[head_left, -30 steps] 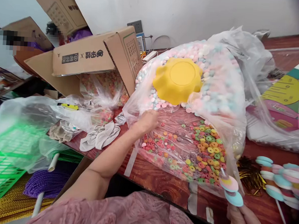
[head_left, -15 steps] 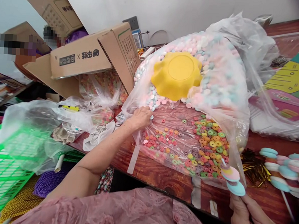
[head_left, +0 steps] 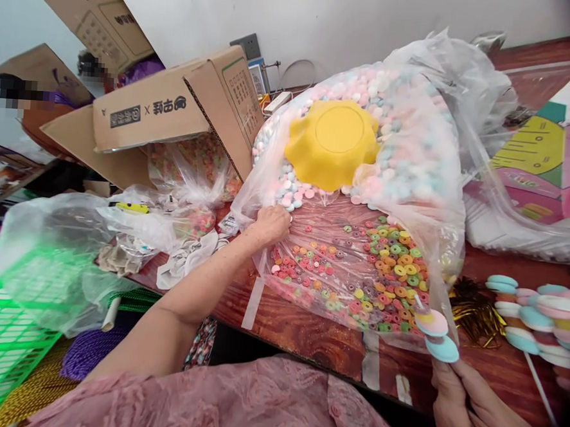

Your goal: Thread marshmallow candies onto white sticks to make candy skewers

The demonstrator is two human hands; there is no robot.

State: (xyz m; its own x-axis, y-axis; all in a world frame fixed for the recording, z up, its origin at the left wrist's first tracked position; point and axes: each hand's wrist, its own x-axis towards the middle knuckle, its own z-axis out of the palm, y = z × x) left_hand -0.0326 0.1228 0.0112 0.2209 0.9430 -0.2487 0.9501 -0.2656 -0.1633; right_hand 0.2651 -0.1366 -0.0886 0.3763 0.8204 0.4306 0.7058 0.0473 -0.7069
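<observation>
The wooden table (head_left: 306,334) carries everything here, and most of it is taken up by one huge clear bag (head_left: 425,203) slumped open on its side, mouth toward the person so the contents spill within arm's reach. Deep in the bag sits a heap of pastel discs (head_left: 404,156), with a yellow bowl (head_left: 332,142) lying upside down on top of the pile, probably a scoop parked where it is handy. Nearer the mouth a scatter of bright rings (head_left: 382,271) lies spread thin over the plastic, easy to pick from. Off to the left a tipped carton (head_left: 175,110) leans over a second bag of rings (head_left: 196,163), and a green crate (head_left: 2,338) stands at the table's left edge. On the right, finished skewers (head_left: 539,313) lie side by side on the table, out of the working zone. Now the left hand (head_left: 272,224): it is down at the bag's left edge, fingers curled in on the plastic or on a disc, I cannot tell which. The right hand (head_left: 475,415) is closed round a stick (head_left: 439,329) at the bottom right, holding it tilted up toward the bag's mouth, two discs already on it, blue below, pink and yellow above.
</observation>
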